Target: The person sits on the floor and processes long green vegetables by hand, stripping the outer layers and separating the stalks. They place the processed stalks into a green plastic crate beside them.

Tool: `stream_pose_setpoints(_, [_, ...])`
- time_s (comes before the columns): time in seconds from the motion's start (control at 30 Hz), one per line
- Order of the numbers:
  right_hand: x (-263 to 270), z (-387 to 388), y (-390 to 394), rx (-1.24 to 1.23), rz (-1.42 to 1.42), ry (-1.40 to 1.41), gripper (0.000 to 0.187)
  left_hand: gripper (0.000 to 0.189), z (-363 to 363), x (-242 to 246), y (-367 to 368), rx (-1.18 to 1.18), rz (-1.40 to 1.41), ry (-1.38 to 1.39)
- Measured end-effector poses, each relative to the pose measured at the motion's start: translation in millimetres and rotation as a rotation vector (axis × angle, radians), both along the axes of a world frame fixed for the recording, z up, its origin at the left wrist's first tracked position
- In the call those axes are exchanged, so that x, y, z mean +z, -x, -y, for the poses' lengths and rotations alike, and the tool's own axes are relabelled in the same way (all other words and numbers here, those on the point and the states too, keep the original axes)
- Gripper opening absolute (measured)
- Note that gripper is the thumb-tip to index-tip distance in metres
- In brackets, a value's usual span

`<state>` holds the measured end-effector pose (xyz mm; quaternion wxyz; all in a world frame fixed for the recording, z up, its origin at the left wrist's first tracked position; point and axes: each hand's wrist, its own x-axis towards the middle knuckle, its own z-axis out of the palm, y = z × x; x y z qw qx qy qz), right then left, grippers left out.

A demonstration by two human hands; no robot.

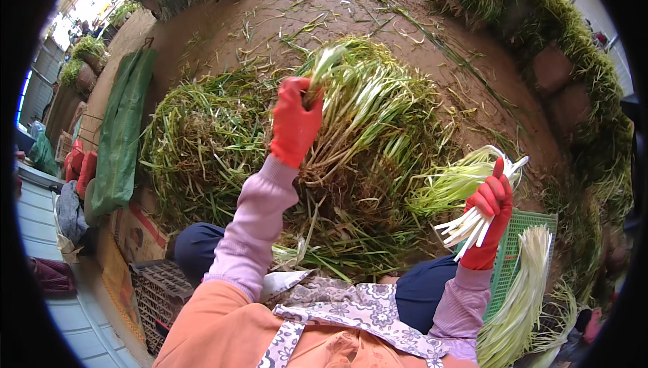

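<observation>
My left hand (296, 120), in a red rubber glove, is raised over the heap and closed around a small bunch of green leafy stalks (324, 64). Beneath and beside it spreads a pile of unpeeled chive-like plants (364, 95) with brown roots and pale stems. At the right, my right hand (488, 211), gloved the same way, grips a bundle of cleaned white stalks (468, 231). The bundle's cut ends point down towards me, and its pale yellow-green leaves (445, 186) trail out on the far side.
A green plastic basket (511, 251) stands by my right arm, with a long sheaf of pale stalks (526, 287) on it. Matted trimmings (207, 150) lie left. A folded green sack (121, 130), a brown plastic crate (162, 287) and stacked grassy bundles (536, 14) surround the earth floor (212, 34).
</observation>
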<state>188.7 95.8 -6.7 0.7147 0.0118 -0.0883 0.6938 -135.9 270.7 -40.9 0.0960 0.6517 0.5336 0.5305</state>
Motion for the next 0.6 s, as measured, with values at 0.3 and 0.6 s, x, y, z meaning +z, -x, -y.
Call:
stream_pose_setpoints(0.3, [-33.7,11.0,25.2,-0.009,0.221,0.103,0.034,0.031,191.0,-68.2,13.0,-0.221,0.081,0.859])
stream_pose_setpoints(0.6, [-101.6,46.9,148.3,0.058,0.750,0.522,0.026,0.025,262.7,-93.2,18.4,-0.159,-0.016,0.516])
